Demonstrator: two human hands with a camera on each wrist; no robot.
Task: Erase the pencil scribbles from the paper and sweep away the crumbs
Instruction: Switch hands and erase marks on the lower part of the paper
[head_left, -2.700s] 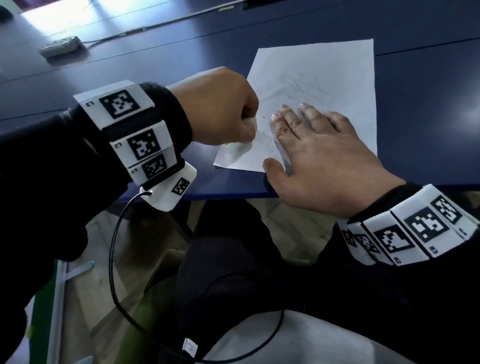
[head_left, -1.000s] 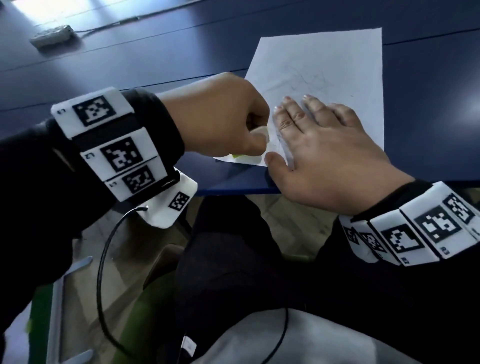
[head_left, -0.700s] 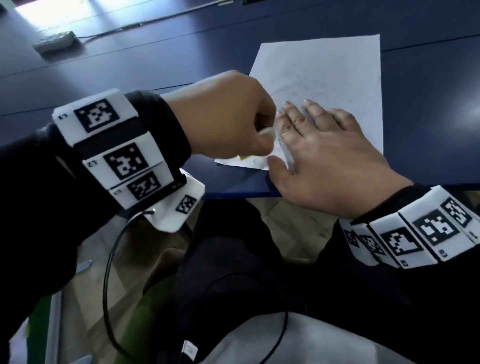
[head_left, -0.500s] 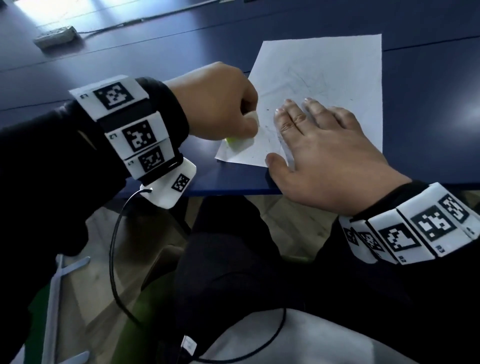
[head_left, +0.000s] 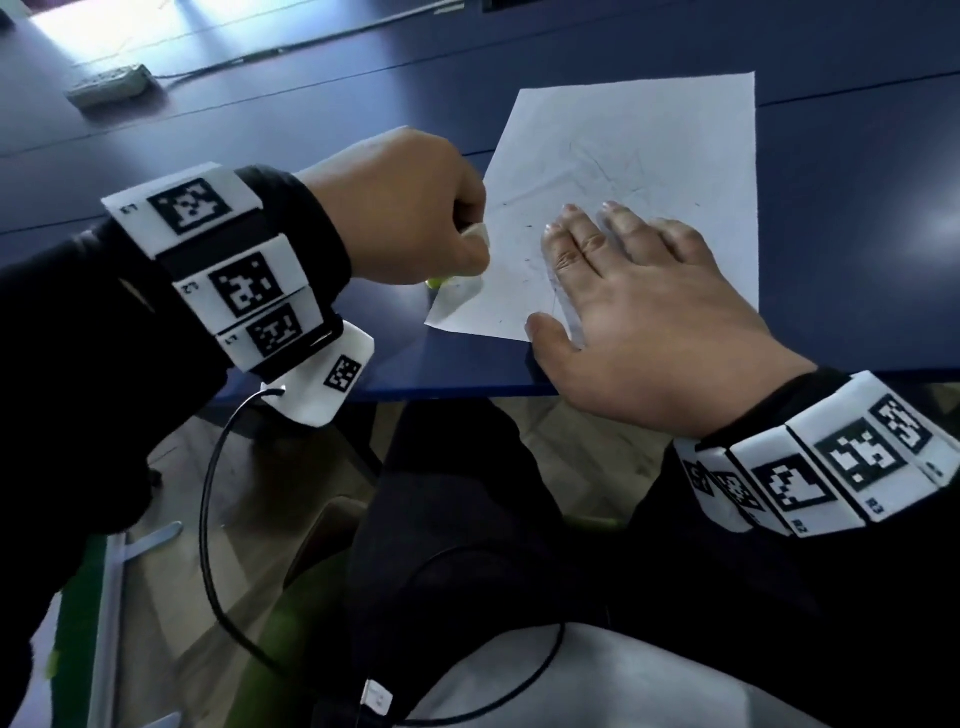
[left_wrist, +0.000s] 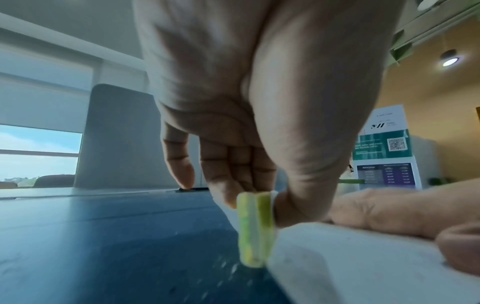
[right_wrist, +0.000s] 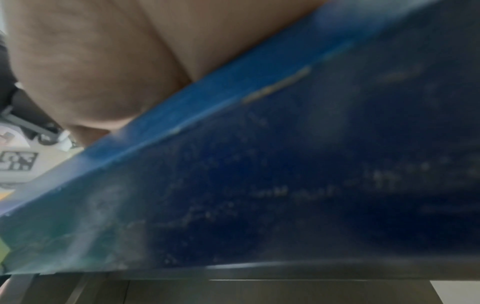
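A white sheet of paper (head_left: 639, 156) with faint pencil scribbles lies on the dark blue table (head_left: 260, 135). My left hand (head_left: 415, 213) is curled in a fist and pinches a yellow-green eraser (left_wrist: 255, 230), whose tip stands at the paper's (left_wrist: 350, 253) near left edge. A sliver of the eraser (head_left: 439, 282) shows under the fist in the head view. My right hand (head_left: 623, 301) lies flat on the paper's near right part, fingers straight and spread. Small dark eraser crumbs (head_left: 527, 227) dot the paper between my hands. The right wrist view shows only my palm (right_wrist: 91, 61) over the table edge (right_wrist: 233, 92).
A grey power strip (head_left: 111, 85) with a cable lies at the table's far left. The table's near edge (head_left: 447, 387) runs just below my hands; under it are my dark-trousered legs (head_left: 467, 519) and a black cable (head_left: 213, 519). A grey chair back (left_wrist: 116, 135) stands beyond the table.
My left hand with the eraser has rubbed back and forth at the paper's near left corner and now sits a little further left, away from my right fingers. My right hand has stayed flat.
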